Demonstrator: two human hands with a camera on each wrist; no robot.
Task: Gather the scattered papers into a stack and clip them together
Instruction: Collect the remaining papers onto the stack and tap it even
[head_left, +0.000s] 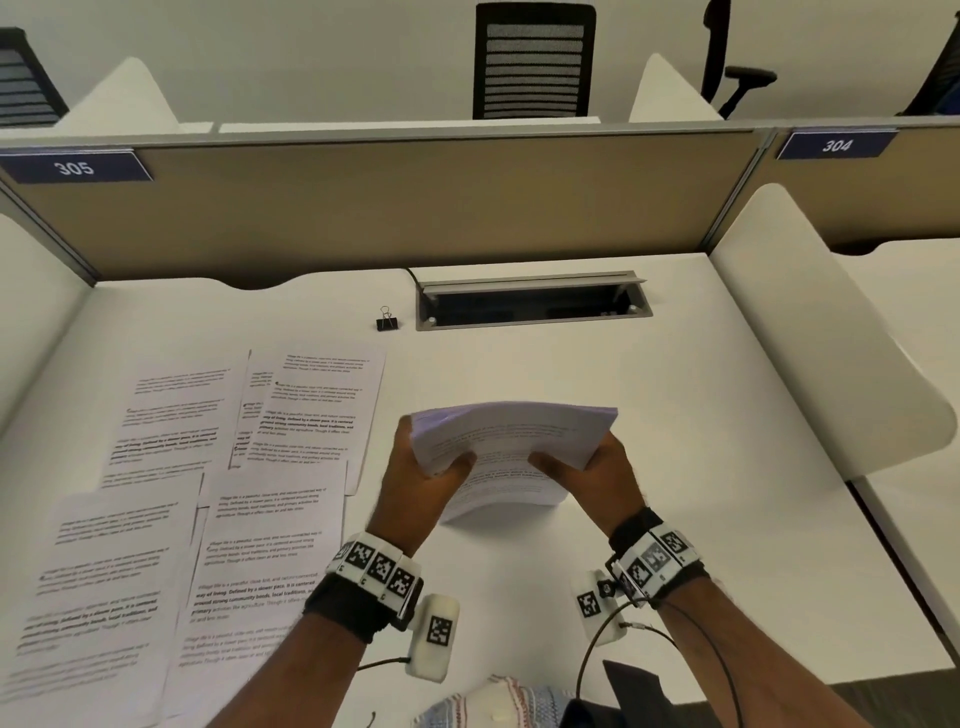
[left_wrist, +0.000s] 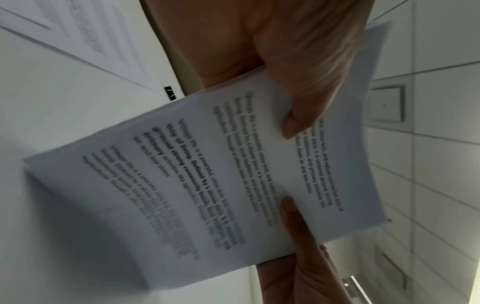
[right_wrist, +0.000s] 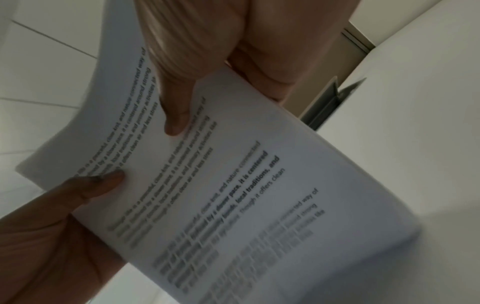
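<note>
Wrist bands and their cables sit closest to my view, both forearms raised over the desk (head_left: 623, 374). Working left to right.

Loose sheets (head_left: 218, 467) lie overlapping on the left half of the desk, not yet collected. Binder clip (head_left: 386, 320) stands well behind them, just beside the cable hatch (head_left: 532, 301), untouched.

Left hand (head_left: 415, 478) grips the left edge of the held stack (head_left: 511, 441), thumb curled over the printed top page, fingers underneath. Right hand (head_left: 592, 467) does the same on the right edge. Stack is held above the desk, bowed upward between the two thumbs; both wrist views show the near end sagging and blurred (so I cannot judge how square its edges are).

My read: this is the squaring step on a partial stack. To do it well I would loosen both pinches a little, stand the stack on one long edge against the bare desk, and tap until the sheets drop level. Too tight a grip keeps the bow and locks in any offset. Loose sheets should join before the clip goes on, or I clip twice.
</note>
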